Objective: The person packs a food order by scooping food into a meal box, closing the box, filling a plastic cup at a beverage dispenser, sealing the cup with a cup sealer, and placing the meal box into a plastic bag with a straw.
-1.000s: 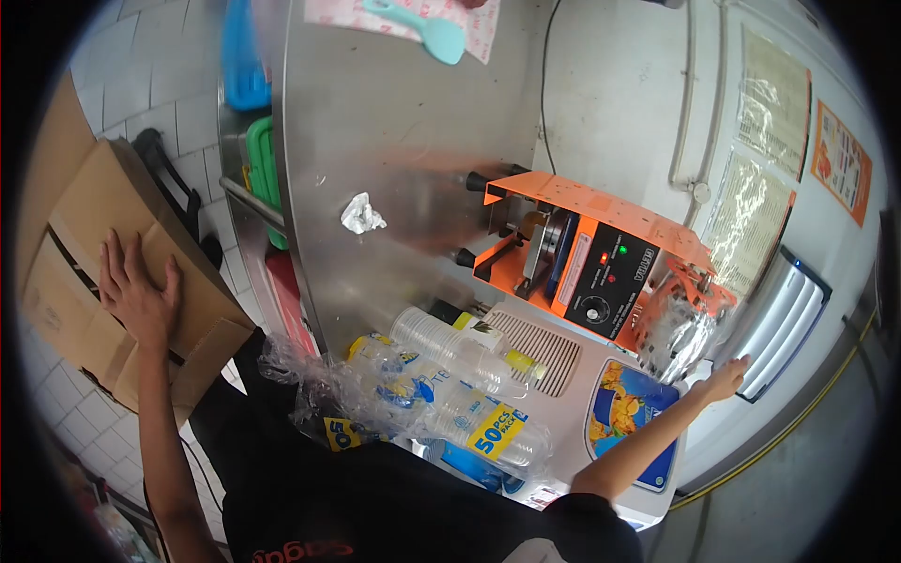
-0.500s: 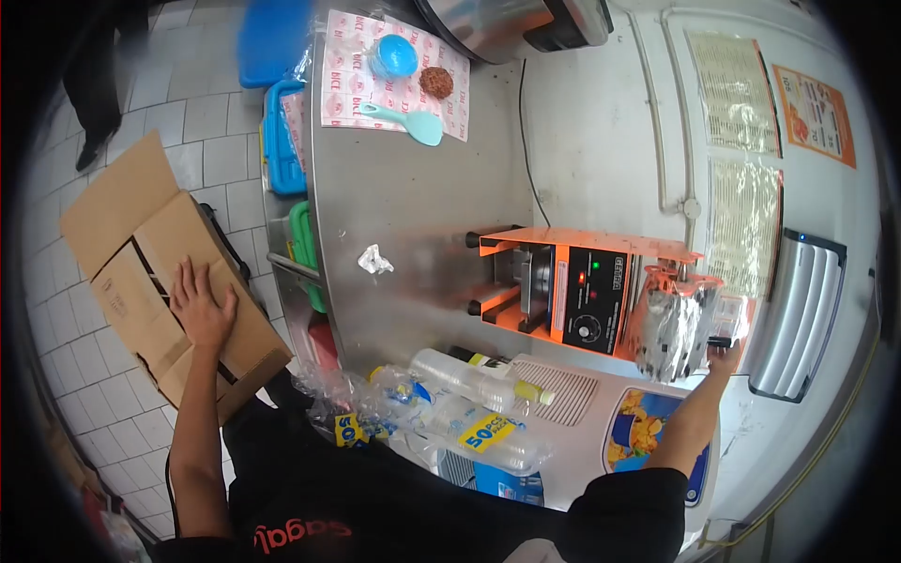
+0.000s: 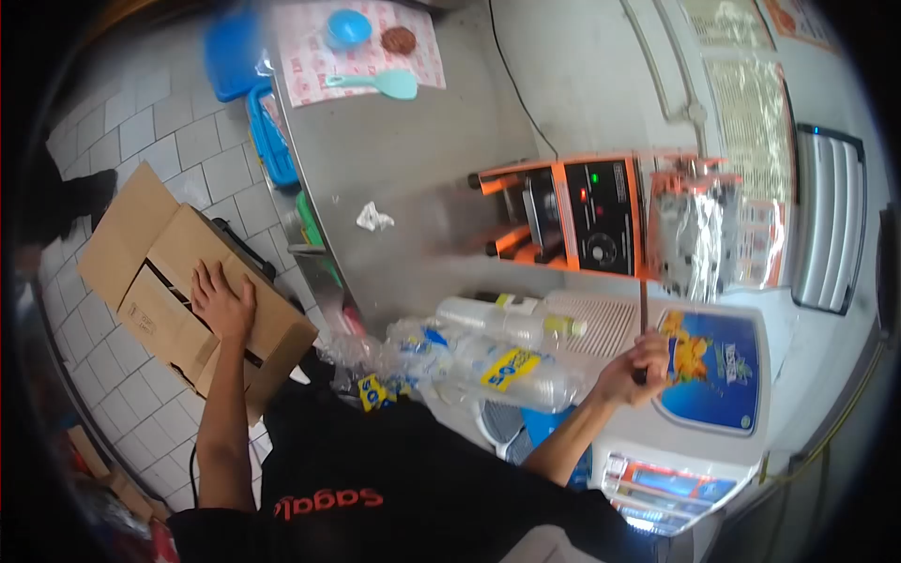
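My left hand lies with spread fingers on a cardboard box, whose flap stands up at one end. A dark gap runs between its top flaps. My right hand is closed around a thin dark stick-like tool; its exact kind I cannot make out. That hand is over a pale appliance lid with a blue food picture, close to the orange machine with a dial and lit lamps. Clear plastic cup sleeves lie between my body and the machine.
A steel counter carries crumpled white paper and a printed sheet with a blue bowl, a brown lump and a mint spatula. Blue tubs sit beside it. Another person's dark-clothed leg is on the tiled floor.
My right hand has moved back from the orange machine's far end toward my body, with the thin dark tool now showing in it. My left hand stays on the box. The camera view has shifted.
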Available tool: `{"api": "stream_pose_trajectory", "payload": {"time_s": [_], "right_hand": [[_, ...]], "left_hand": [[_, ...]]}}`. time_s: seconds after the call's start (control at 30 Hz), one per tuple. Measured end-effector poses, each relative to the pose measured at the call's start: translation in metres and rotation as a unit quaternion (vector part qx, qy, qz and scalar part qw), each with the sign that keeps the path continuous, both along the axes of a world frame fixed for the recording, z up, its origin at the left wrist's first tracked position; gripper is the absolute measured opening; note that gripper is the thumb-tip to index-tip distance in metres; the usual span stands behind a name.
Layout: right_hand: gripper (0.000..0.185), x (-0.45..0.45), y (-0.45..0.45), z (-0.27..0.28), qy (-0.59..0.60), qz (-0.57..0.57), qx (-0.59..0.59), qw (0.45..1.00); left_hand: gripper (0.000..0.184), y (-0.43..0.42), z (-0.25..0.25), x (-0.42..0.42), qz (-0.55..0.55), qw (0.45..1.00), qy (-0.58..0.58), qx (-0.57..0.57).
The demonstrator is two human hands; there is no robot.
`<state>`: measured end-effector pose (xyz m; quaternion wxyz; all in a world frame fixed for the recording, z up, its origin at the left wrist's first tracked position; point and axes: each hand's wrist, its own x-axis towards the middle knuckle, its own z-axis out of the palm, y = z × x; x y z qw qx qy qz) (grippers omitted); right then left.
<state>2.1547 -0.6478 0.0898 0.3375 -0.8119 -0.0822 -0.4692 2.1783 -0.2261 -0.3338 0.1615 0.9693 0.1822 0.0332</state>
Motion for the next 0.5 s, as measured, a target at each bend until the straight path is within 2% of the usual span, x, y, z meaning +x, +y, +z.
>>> {"api": "stream_pose_trajectory", "payload": {"time_s": [0.07, 0.13, 0.27, 0.5], "right_hand": [[0.031, 0.018, -0.004, 0.008, 0.007, 0.049, 0.01, 0.999], [0.028, 0.026, -0.007, 0.008, -0.031, 0.022, 0.051, 0.998], [0.028, 0.031, -0.015, 0.011, -0.027, 0.004, 0.071, 0.997], [0.028, 0.032, -0.011, 0.017, -0.018, 0.004, 0.066, 0.998]], "left_hand": [[0.058, -0.004, -0.002, 0.015, 0.032, 0.999, -0.023, -0.002], [0.058, -0.002, -0.002, 0.017, 0.036, 0.999, -0.025, 0.002], [0.056, -0.003, 0.0, 0.015, 0.043, 0.999, -0.029, -0.014], [0.057, -0.001, -0.011, 0.018, 0.043, 0.998, -0.033, -0.018]]}}
